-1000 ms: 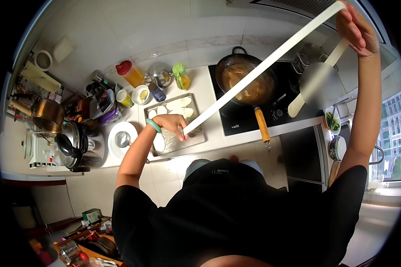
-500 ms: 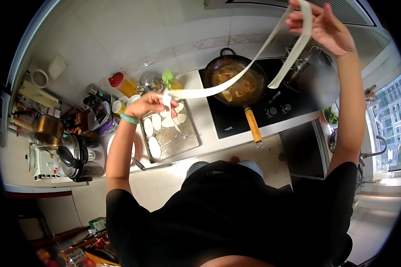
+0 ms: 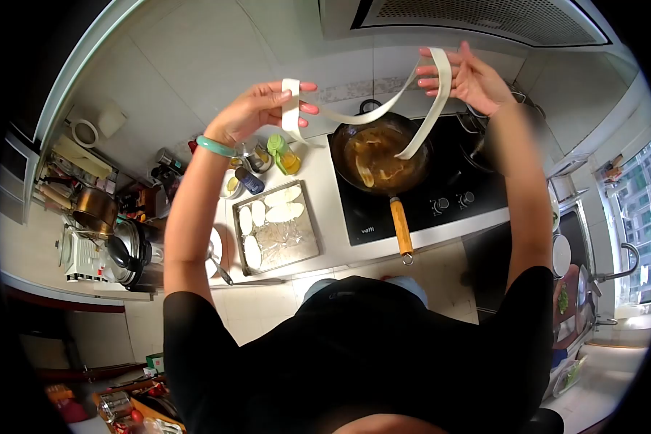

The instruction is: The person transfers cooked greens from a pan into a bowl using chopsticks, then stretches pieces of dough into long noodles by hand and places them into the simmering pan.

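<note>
A long white dough strip sags between my raised hands. My left hand, with a green bangle at the wrist, pinches one end over its fingers, above the bottles. Over the stove, my right hand has the strip draped across its spread fingers, and the other end hangs over the wok. Brown liquid with pieces of food fills the wok, whose wooden handle points toward me. Several flat white dough pieces lie on the metal tray, left of the stove.
The black stove carries another pot at its back right. A green-lidded bottle and a dark jar stand behind the tray. Left are a plate with a ladle and a pressure cooker. The range hood hangs overhead.
My left hand has risen from above the tray, and my right hand has come inward and lower in view. The strip went from taut to slack.
</note>
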Motion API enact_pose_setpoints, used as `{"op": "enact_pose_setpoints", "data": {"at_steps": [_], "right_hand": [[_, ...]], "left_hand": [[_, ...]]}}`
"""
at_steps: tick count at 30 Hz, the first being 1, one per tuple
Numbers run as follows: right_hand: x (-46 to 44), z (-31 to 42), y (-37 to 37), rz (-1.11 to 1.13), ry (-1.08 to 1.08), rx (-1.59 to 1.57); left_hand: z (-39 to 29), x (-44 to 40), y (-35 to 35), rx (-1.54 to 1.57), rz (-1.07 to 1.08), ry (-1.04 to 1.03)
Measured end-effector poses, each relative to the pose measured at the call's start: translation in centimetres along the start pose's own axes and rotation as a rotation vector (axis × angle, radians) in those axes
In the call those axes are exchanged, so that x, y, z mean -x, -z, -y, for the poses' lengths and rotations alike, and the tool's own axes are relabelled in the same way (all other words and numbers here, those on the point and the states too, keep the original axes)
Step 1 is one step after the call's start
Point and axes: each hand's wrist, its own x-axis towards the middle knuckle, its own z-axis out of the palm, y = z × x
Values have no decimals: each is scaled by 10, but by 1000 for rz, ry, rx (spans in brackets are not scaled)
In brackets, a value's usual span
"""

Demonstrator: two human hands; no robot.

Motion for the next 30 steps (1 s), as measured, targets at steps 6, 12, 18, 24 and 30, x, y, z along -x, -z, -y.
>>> {"op": "enact_pose_setpoints", "data": {"at_steps": [6, 12, 18, 24, 30], "right_hand": [[-8, -38, 27, -17, -15, -110], [-13, -25, -2, 124, 12, -36], [-28, -7, -42, 225, 148, -29], [-41, -9, -72, 292, 149, -65], [-50, -17, -102, 330, 142, -112]], "left_hand": [[-68, 9, -10, -114, -118, -69], [-64, 10, -36, -193, -345, -124], [-16, -8, -59, -93, -419, -163], [11, -5, -78, -73, -358, -201], [21, 10, -85, 6, -212, -236]]}}
